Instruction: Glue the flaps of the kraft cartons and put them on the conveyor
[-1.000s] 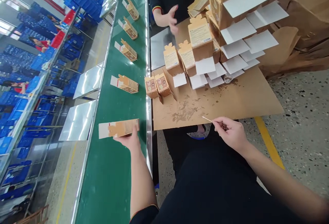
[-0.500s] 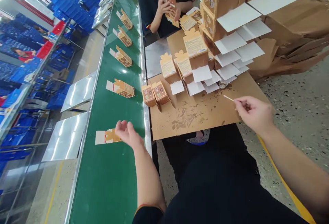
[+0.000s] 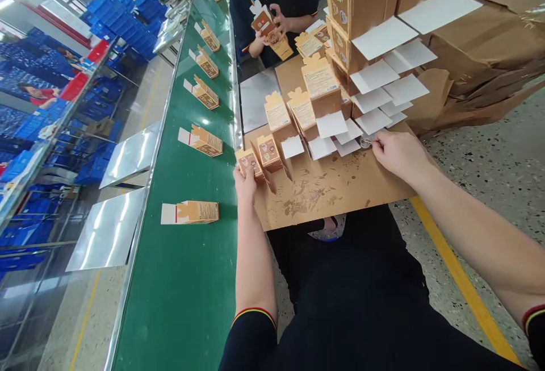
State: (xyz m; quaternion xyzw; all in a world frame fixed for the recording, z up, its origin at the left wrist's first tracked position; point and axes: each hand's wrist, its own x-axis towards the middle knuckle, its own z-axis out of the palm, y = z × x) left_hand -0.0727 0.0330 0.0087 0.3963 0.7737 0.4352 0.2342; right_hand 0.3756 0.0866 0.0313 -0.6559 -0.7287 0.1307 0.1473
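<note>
Left of the gripping hand, across the metal edge, runs the green belt (image 3: 179,291), and one carton (image 3: 200,212) lies on it nearest the wearer, white flap pointing away from the grip. Farther up the belt, beyond the grip, more cartons stand in a spaced line. Now the left hand (image 3: 246,186) itself, and it's a proper grasp: thumb and fingers closed around the near end of a printed carton (image 3: 248,161), which sits at the belt-side end of the brown sheet (image 3: 340,186). Good hold, I'd say, if the pressure stays light, since thin card walls probably dent under a hard squeeze. Just right of that grip, a second carton (image 3: 269,151) stands close, a brown flap hanging between the two; best to ease the held one clear toward the belt side, so that neither flap snags. On we go, right again, past dark blotches (image 3: 306,195) on the sheet, and a clean face is better kept off those. Past the blotches, cartons with white flaps (image 3: 332,124) crowd in, and beside them a small round dish (image 3: 365,142). At its rim, the right hand (image 3: 394,154), fingers curled; whether they pinch anything, I can't tell. Low and gentle is the way there: a bump could tip the dish or smudge the flaps overhead.
</note>
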